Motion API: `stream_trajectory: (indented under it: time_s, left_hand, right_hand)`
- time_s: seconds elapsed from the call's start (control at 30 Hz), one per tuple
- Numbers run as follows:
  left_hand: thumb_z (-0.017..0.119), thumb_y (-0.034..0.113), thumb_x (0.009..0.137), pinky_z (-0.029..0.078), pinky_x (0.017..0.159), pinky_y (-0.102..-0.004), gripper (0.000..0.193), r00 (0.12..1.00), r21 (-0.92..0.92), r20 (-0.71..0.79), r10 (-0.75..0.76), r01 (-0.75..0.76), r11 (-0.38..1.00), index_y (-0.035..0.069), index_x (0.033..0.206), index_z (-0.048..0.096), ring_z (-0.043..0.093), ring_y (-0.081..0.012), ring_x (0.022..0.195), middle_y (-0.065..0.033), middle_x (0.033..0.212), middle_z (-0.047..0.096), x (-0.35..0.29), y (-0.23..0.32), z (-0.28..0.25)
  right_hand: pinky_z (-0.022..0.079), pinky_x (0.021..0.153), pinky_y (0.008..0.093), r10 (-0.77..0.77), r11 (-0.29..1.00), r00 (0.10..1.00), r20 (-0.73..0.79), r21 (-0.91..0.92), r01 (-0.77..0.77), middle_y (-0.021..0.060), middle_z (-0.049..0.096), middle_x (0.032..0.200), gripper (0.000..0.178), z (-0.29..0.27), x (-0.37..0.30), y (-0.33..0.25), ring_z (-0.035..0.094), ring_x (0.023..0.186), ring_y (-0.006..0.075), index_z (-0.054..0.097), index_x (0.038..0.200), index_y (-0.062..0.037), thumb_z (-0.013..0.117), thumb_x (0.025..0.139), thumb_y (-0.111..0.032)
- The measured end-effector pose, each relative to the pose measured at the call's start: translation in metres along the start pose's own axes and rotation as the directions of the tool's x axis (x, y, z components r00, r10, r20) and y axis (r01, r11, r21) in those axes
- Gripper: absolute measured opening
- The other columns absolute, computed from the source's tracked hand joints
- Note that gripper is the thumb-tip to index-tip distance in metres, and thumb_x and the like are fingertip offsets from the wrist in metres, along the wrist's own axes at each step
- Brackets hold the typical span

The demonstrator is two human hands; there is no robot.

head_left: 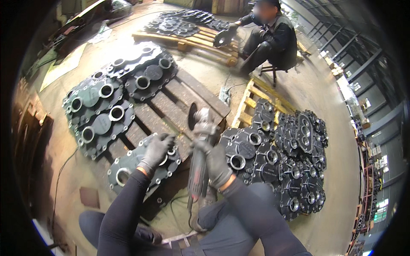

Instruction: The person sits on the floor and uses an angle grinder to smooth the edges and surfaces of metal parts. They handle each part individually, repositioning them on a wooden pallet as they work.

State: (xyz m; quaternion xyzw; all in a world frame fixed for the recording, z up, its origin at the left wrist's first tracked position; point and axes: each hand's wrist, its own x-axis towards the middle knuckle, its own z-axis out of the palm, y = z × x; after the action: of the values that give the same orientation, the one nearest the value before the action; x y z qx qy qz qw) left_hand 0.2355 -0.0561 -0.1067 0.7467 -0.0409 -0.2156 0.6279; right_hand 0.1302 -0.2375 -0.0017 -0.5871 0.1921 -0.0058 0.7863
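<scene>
My right hand (217,162), in a grey glove, is closed round an angle grinder (197,168). The grinder stands nearly upright, its dark disc (192,116) at the top and its cord hanging from the bottom. Left of it, my left hand (157,152), also gloved, grips a dark metal cover casting (126,162) near its far side; some fingers are hidden. This casting has round bored openings and bolt holes along its rim. It lies on the near edge of a wooden pallet (160,112). The disc is apart from the casting.
Similar castings (101,102) are stacked on the pallet's far left, and more castings (273,166) cover a yellowish pallet (250,104) at my right. Beyond, a seated person (273,40) holds a casting (224,37) beside another loaded pallet (183,40). Cords lie on the floor.
</scene>
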Motion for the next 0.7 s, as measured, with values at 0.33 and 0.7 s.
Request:
stream_trajectory:
  time_s: [0.33,0.7]
  left_hand:
    - [0.078,0.056,0.088,0.057,0.079,-0.0343,0.096,0.987,-0.020,0.154,-0.038,0.042,0.999,-0.006,0.148,0.036,0.070,-0.0227,0.090,-0.0206,0.110,0.069,-0.149,0.092,0.082]
    - [0.074,0.061,0.087,0.058,0.085,-0.0383,0.095,0.990,0.063,0.097,-0.100,0.094,0.994,-0.014,0.134,0.041,0.073,-0.0317,0.100,-0.0295,0.114,0.067,-0.176,0.077,0.096]
  right_hand:
    - [0.062,0.072,0.0348,0.058,0.971,0.996,0.071,0.229,-0.072,0.0096,0.070,0.087,0.048,-0.024,0.016,0.003,0.073,0.076,0.0223,0.064,0.114,-0.0038,0.075,0.092,-0.045]
    - [0.063,0.076,0.0369,0.171,0.981,0.957,0.235,0.044,-0.187,0.0175,0.072,0.101,0.059,-0.031,-0.013,0.006,0.074,0.084,0.0257,0.060,0.119,0.0029,0.073,0.094,-0.049]
